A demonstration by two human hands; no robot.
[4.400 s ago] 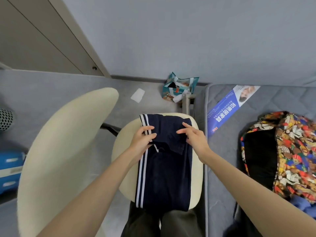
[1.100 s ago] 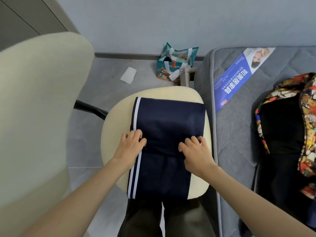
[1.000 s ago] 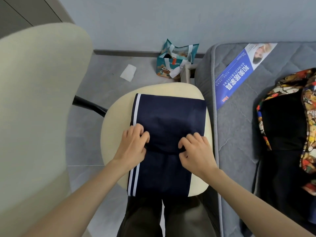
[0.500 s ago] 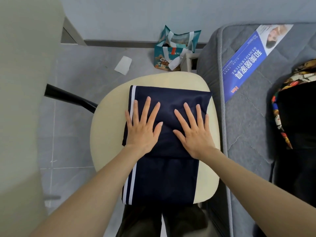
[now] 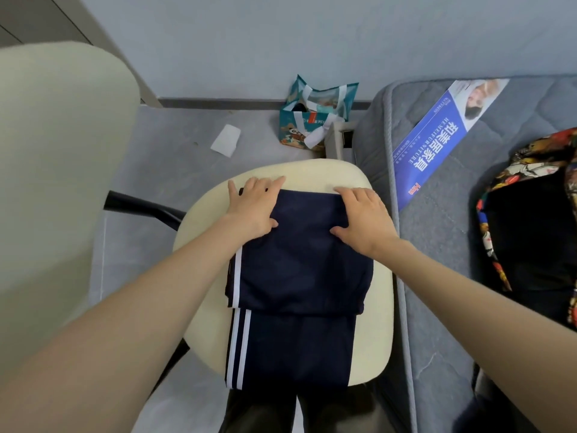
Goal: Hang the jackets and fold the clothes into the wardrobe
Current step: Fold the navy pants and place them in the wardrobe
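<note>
Looking down from the head view, the only view here: navy trousers (image 5: 299, 270) with two white side stripes lie folded on the cream chair seat (image 5: 203, 251). The upper layer covers the far half. The lower layer runs to the near edge of the seat and slightly past it.

Left hand (image 5: 253, 207) sits on the far-left corner of the fold. Its fingers (image 5: 259, 185) lie close together and fairly straight, with the tips past the cloth edge and on the seat. The thumb is splayed out and rests on the fabric.

Right hand (image 5: 362, 220) is on the far-right corner. Its fingers (image 5: 356, 195) bend over the far edge of the fold and the tips are hidden. The thumb presses on top, so it grips that edge. Can't tell if the tips tuck under the cloth.

Both forearms are bare and come in from the bottom corners.

Around it:
- The chair back (image 5: 56, 182) fills the left side, joined to the seat by a black arm.
- A grey mattress (image 5: 437, 245) sits just right of the seat, with a blue leaflet (image 5: 437, 142) lying on it.
- A bright cartoon-print jacket (image 5: 530, 214), dark lining up, lies at the right edge of the mattress.
- A teal gift bag (image 5: 312, 120) stands on the floor (image 5: 156, 170) by the wall, beyond the seat.
- A white paper scrap (image 5: 226, 144) lies on the floor left of the bag.
</note>
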